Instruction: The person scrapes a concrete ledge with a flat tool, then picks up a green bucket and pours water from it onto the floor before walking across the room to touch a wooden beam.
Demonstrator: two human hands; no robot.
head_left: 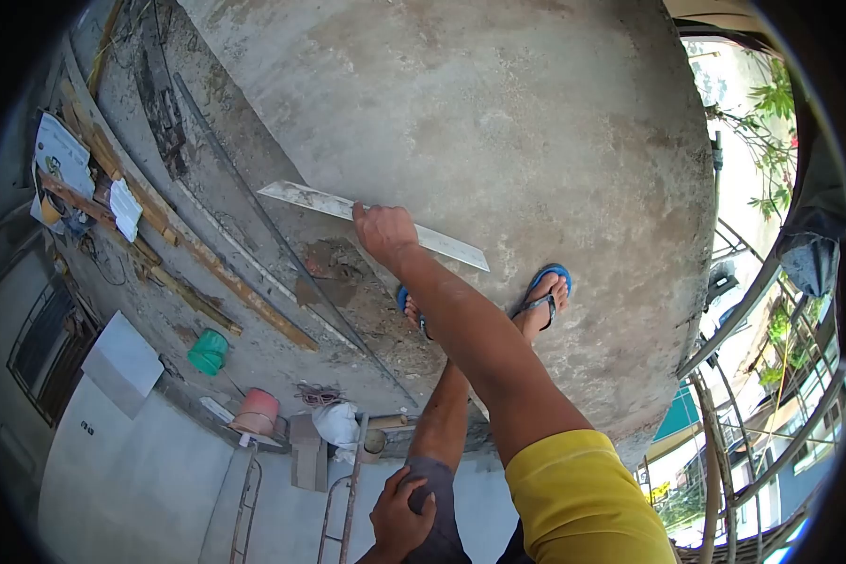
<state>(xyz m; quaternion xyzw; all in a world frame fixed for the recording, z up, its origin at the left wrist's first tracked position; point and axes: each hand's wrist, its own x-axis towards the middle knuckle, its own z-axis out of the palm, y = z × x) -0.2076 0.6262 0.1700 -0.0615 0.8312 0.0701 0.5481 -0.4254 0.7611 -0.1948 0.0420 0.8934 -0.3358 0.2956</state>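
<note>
Handling the blade: Best gripped firmly at mid-length, as here, so both ends balance. Wrist straight, fingers clear of the thin edges. Better moved slowly and evenly from the shoulder, with the face held at one steady angle; a tilt could dig a corner into the concrete slab (pixel 498 122). Watch the left end near the slab's edge, where catching seems likeliest.

Long flat blade (pixel 453 248): Just ahead of the feet, slanting from far left to near right, across the slab's left edge in this view. Touching the slab or just above it: cannot tell.

Right hand (pixel 386 233): Closed over the middle of the blade, palm down, thumb side to the left. Whether wrapped round a handle or the metal itself, hidden by the knuckles.

Left hand (pixel 402 519): Near, resting on the left knee (pixel 432 477), fingers a little parted and curved over the dark cloth. Nothing seen in the grasp; palm hidden.

Feet: In blue sandals (pixel 554 271), right one on the slab, left one beside its edge, partly behind the right forearm.

Left side: Long thin pole (pixel 253 199) beside the slab, wooden poles (pixel 221 274) farther left, green bucket (pixel 208 352) and red bucket (pixel 259 415) nearer.
</note>
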